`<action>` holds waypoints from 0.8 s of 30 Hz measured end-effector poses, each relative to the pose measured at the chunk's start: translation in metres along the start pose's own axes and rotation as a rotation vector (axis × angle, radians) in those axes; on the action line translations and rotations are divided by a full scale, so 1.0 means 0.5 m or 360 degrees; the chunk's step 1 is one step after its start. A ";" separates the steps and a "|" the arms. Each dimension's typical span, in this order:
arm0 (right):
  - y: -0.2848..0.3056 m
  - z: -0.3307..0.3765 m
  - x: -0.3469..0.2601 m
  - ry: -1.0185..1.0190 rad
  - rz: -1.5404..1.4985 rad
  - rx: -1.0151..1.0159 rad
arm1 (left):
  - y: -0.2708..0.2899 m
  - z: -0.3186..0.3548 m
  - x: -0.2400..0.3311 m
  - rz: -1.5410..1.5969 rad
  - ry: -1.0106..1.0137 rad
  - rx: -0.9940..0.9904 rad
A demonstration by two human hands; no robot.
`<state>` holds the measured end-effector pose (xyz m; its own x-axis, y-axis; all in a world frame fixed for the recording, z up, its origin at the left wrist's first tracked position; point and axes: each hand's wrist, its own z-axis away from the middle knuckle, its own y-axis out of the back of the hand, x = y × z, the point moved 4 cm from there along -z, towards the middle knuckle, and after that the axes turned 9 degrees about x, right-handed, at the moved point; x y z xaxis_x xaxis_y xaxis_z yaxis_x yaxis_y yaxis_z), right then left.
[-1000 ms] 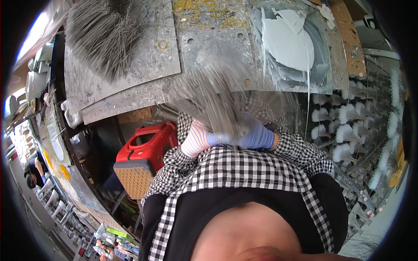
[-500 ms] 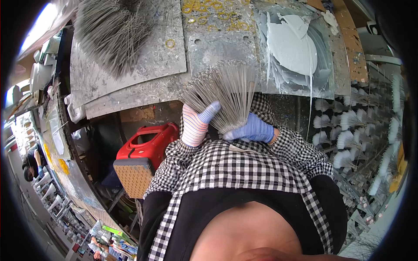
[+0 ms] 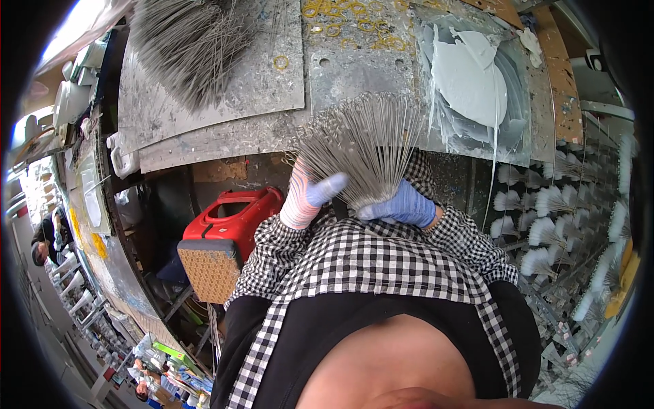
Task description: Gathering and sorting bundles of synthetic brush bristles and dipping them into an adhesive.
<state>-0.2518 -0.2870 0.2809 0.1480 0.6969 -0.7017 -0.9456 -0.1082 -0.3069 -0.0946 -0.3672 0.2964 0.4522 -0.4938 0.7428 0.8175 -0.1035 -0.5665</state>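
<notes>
A fanned bundle of thin grey wires [image 3: 364, 146] stands in front of my apron, its small looped tips spread toward the bench. My right hand [image 3: 403, 206], in a blue striped glove, is closed round the gathered lower end. My left hand [image 3: 304, 196], in a pale striped glove with a blue thumb, holds the fan's left side. Its thumb lies across the front, while its fingers are mostly hidden behind the wires. On the bench [image 3: 218, 146] beyond lies a large heap of similar grey wires [image 3: 194, 51].
Yellow rings [image 3: 368, 26] lie scattered at the bench's back. White paste [image 3: 470, 82] covers a plate on the right and drips over the edge. A red stool-like object [image 3: 235, 211] stands at lower left. Racks of white-tipped fans [image 3: 545, 232] fill the right side.
The fan has spread a little wider on the right. My left thumb has tilted lower across the wires. The whole view has shifted slightly, moving the bench to the right.
</notes>
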 end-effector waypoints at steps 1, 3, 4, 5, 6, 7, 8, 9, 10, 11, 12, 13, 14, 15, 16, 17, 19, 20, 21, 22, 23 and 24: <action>-0.003 0.004 -0.004 0.0125 -0.0037 0.0003 | -0.007 -0.002 0.009 -0.0362 -0.0062 0.0047; -0.003 -0.005 0.015 0.0326 0.0259 0.0064 | -0.037 0.001 0.027 -0.0617 -0.0200 0.0180; -0.005 -0.007 0.016 0.0527 0.0558 0.0120 | -0.034 -0.001 0.021 -0.0619 -0.0199 0.0181; -0.003 -0.004 0.021 0.0527 0.0557 0.0120 | -0.017 -0.006 0.006 -0.0369 -0.0154 0.0280; -0.007 0.002 0.014 0.0485 0.0533 0.0097 | 0.006 -0.008 -0.015 -0.0115 -0.0110 0.0387; -0.009 0.005 0.011 0.0447 0.0513 0.0074 | 0.035 -0.011 -0.051 0.0044 -0.0005 0.0384; -0.007 0.009 0.013 0.0445 0.0515 0.0070 | 0.074 -0.012 -0.073 0.0045 -0.0007 0.0388; -0.001 0.010 0.026 0.0292 0.0156 0.0044 | 0.075 -0.014 -0.065 0.0378 0.0207 0.0129; 0.003 0.011 0.036 0.0137 -0.0202 0.0017 | 0.066 -0.010 -0.062 0.0708 0.0422 -0.0133; 0.008 0.010 0.036 0.0139 -0.0203 0.0018 | 0.065 -0.001 -0.058 0.0216 0.0358 -0.0277; 0.009 0.007 0.032 0.0202 -0.0173 -0.0028 | 0.051 -0.006 -0.051 0.0216 0.0357 -0.0278; 0.010 0.004 0.027 0.0265 -0.0143 -0.0073 | 0.029 -0.015 -0.041 0.0219 0.0220 -0.0511; 0.006 -0.004 0.028 0.0267 -0.0142 -0.0069 | 0.014 -0.016 -0.034 0.0222 0.0082 -0.0744; -0.002 -0.015 0.024 0.0458 0.0071 -0.0070 | 0.036 -0.013 -0.061 0.0188 0.0217 -0.0612; -0.010 -0.027 0.023 0.0645 0.0295 -0.0074 | -0.011 -0.033 -0.036 0.0353 0.0242 -0.0725; -0.003 -0.049 0.033 0.0647 0.0299 -0.0057 | -0.076 -0.057 -0.003 0.0522 0.0278 -0.0860; -0.002 -0.080 0.031 0.1169 0.1009 -0.0272 | -0.148 -0.027 0.038 0.0511 0.0314 -0.1016; 0.001 -0.082 0.021 0.1167 0.1011 -0.0277 | -0.170 -0.004 0.053 0.0506 0.0322 -0.1146; 0.006 -0.081 0.007 0.1142 0.0991 -0.0242 | -0.176 0.007 0.058 0.0509 0.0330 -0.1157; 0.010 -0.077 -0.007 0.1119 0.0971 -0.0209 | -0.179 0.014 0.062 -0.0017 0.0040 -0.1155; 0.014 -0.071 -0.023 0.1096 0.0951 -0.0177 | -0.182 0.017 0.066 -0.0540 -0.0256 -0.1126; 0.015 -0.066 -0.046 0.1077 0.0933 -0.0152 | -0.189 0.015 0.073 -0.0540 -0.0260 -0.1132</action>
<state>-0.2526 -0.3271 0.2734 -0.1831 -0.0519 -0.9817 -0.8994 -0.3943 0.1886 -0.1524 -0.3691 0.3797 0.3113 -0.2100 0.9268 0.5215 -0.7776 -0.3513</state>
